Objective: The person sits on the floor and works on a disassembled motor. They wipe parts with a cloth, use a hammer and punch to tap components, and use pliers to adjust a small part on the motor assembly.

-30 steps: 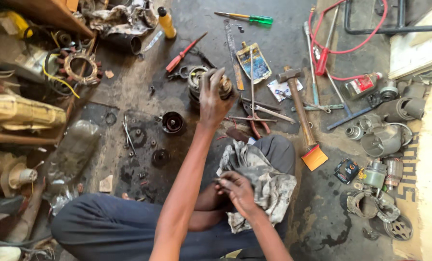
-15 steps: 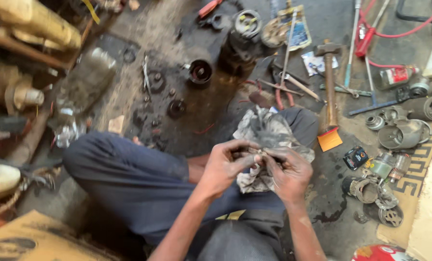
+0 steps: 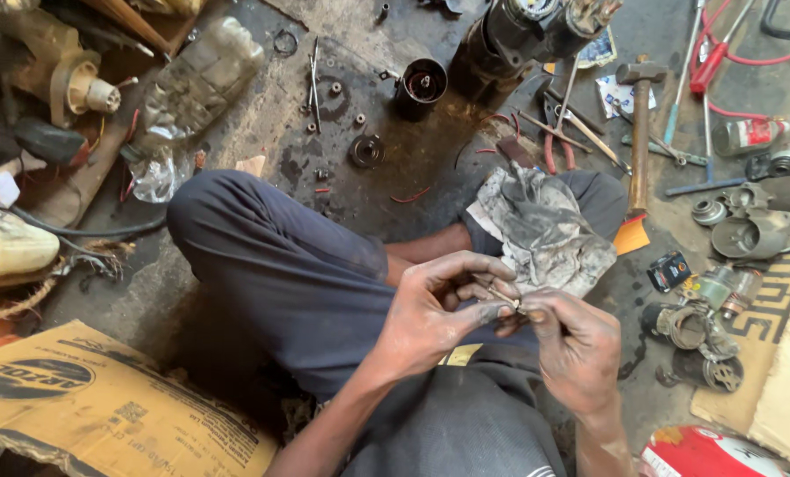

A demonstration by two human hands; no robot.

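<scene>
We look down on a grimy concrete floor (image 3: 324,141) strewn with motor parts and tools: a hammer (image 3: 639,132) with a wooden handle lies to the right, a black cup-shaped housing (image 3: 419,87) stands upright further off, a flattened cardboard box (image 3: 103,406) lies at the lower left, and grey metal casings (image 3: 748,231) are heaped along the right edge. The person sits cross-legged in dark trousers, and a dirty grey rag (image 3: 549,231) is draped over the right knee. Above the lap, both hands meet around a small part (image 3: 503,298), a short pale metal piece that shows only as a sliver between the fingertips; we cannot tell its exact shape. The left hand (image 3: 439,309) curls over it from the left, with its fingers (image 3: 487,311) closed and pinching the near end, while the right hand (image 3: 576,349) comes up from below, thumb and forefinger pressed shut on the other end. So the part lies right at the touching fingertips of both hands, just in front of the rag and well apart from the parts on the floor. We judge it light and stiff, and, given the greasy black film on the hands, probably slippery; being so small, it seems best held by its ends in a fingertip pinch, as it is here, and kept over the lap, where it would be easier to find if it slipped.
</scene>
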